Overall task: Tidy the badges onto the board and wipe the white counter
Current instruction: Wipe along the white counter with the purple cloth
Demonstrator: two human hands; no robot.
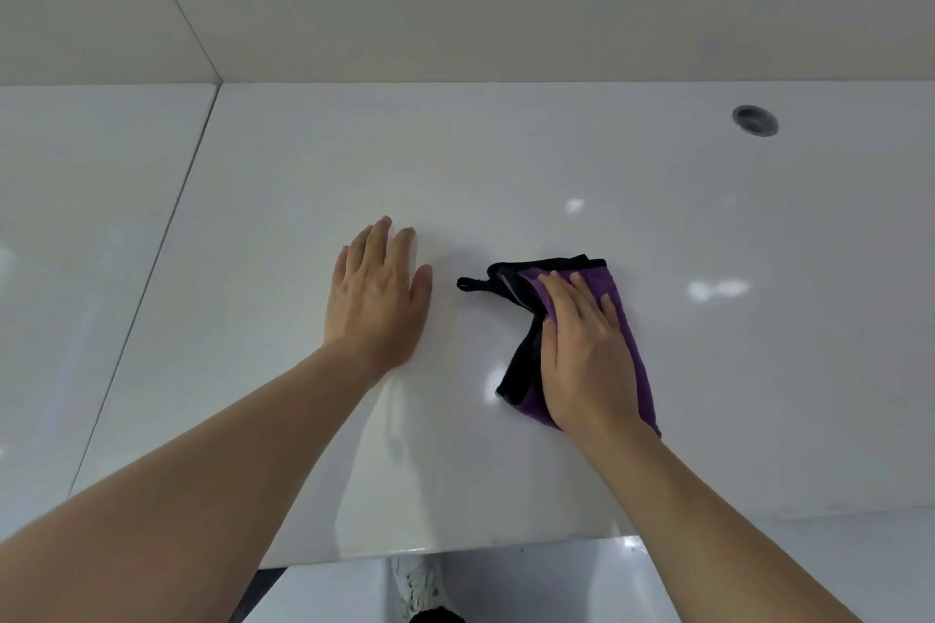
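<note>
Since no badges or board appear anywhere in the head view, the tidying part looks finished or lies out of frame, and the wiping seems to be the step in hand. At centre right, the right hand presses flat, fingers straight and together, on a purple cloth lying on the white counter. Centre left, the left hand rests flat on the counter, fingers straight and close together. A round grommet sits upper right. No writing or brand is readable.
</note>
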